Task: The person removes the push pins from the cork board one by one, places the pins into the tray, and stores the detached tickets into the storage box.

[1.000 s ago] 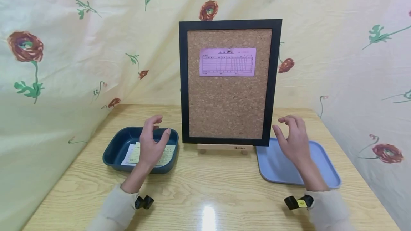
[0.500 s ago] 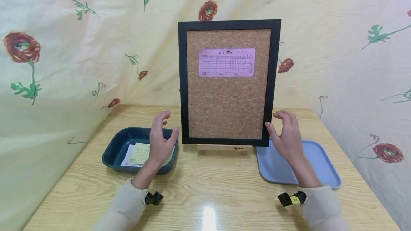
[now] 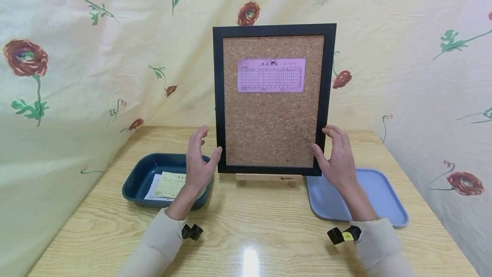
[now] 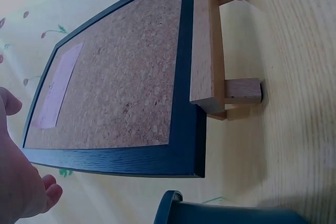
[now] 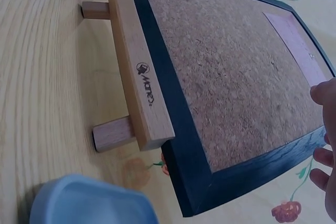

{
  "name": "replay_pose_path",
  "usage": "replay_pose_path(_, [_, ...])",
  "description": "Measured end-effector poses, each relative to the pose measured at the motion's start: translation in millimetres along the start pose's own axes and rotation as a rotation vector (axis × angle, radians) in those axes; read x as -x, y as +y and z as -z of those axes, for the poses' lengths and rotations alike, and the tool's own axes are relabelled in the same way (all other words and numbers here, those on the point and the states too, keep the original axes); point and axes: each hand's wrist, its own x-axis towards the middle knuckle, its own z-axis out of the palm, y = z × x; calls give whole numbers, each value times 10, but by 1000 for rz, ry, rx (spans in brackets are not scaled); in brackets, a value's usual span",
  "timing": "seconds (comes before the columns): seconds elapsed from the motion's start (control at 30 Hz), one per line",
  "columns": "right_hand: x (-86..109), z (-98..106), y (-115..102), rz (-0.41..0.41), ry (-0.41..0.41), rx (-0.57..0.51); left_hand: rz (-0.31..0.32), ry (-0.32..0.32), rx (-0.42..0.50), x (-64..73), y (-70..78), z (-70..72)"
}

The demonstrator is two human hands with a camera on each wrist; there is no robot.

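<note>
On the table (image 3: 230,243) stands the board (image 3: 273,127) — it might tip if one side got pushed harder. The tub (image 3: 141,176), left of the board, could slide if bumped. By the board's sides are the left hand (image 3: 200,161) and right hand (image 3: 338,161) — fingers loosely bent, gripping nothing. The slip (image 3: 271,79), high on the board, might fall if its pin (image 3: 273,61) came loose.

Bright, even light fills the room around us, soft on the flowered cloth (image 3: 184,97), with white glare flaring at the near edge of the tabletop (image 3: 253,217). Faint shadows fall beside the sleeves (image 3: 155,243). Both wrist views look dimmer, bluish; the dark frame (image 4: 115,159) bows, the blue tray (image 5: 97,203) blurs.
</note>
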Motion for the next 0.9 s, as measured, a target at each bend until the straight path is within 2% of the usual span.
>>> replay_pose_path(0.23, [-45,-50,-38,34,15,6,-48,10,-18,-63,-10,-70])
replay_pose_path(0.57, [-121,-123,-111,62,8,5,-11,-42,-53,-119,-38,-153])
replay_pose_path(0.8, [-188,-172,-144,83,7,-1,-108,-23,-82,-187,-42,-240])
replay_pose_path(0.9, [-206,-193,-149,92,9,-7,-129,-26,-105,-213,-34,-264])
